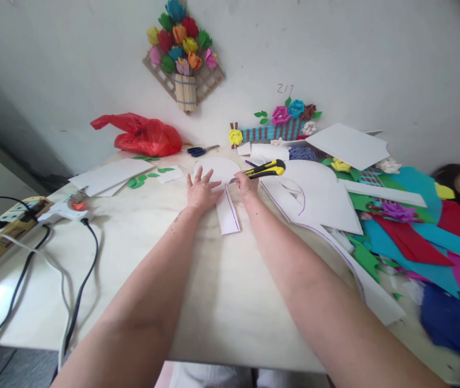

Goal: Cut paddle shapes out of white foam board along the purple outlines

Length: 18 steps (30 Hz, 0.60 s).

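My left hand (203, 189) lies flat with its fingers spread, pressing on a white board piece (228, 215) that has a rounded top and a narrow strip toward me. Purple lines run along that strip. In my right hand (247, 186) is a yellow and black utility knife (268, 169), its blade end touching or just over the board near the purple line. To the right lies a larger white cut board (314, 188) with a purple curve drawn on it.
A power strip (7, 226) with cables takes up the left side. At the back are a red plastic bag (146, 134) and dark-handled scissors (201, 151). Coloured sheets (407, 237) and paper flowers crowd the right. A flower ornament (185, 59) hangs on the wall.
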{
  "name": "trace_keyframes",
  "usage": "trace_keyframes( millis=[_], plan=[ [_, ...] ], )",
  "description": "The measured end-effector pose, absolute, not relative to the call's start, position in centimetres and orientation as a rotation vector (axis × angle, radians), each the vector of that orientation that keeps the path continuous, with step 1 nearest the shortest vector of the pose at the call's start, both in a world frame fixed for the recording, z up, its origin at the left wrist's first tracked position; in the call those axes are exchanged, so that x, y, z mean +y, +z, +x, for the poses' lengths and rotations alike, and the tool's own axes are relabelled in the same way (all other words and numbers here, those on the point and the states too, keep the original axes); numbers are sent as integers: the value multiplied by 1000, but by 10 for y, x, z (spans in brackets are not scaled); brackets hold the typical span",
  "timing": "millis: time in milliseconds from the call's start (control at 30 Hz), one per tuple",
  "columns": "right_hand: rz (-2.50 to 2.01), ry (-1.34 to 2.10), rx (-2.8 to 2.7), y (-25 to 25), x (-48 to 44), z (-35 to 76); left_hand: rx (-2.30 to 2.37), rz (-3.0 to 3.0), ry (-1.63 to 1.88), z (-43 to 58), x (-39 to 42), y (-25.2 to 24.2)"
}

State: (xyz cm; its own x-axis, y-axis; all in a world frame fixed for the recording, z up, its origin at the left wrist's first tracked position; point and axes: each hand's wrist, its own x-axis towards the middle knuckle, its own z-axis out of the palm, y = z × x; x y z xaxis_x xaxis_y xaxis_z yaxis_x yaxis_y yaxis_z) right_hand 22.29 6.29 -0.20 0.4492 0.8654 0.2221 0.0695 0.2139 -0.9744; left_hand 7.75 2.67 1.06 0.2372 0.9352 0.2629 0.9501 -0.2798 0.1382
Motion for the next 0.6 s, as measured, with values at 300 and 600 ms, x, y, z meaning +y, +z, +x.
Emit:
trace_keyframes(
  millis=[300, 600],
  plan=[
    [-927, 1155, -825, 6, 50, 217, -1506, -2365, -883, 74, 30, 6],
    [-894, 1253, -797, 8, 50, 221, -1297, -2369, -1070, 76, 29, 10]
  ],
)
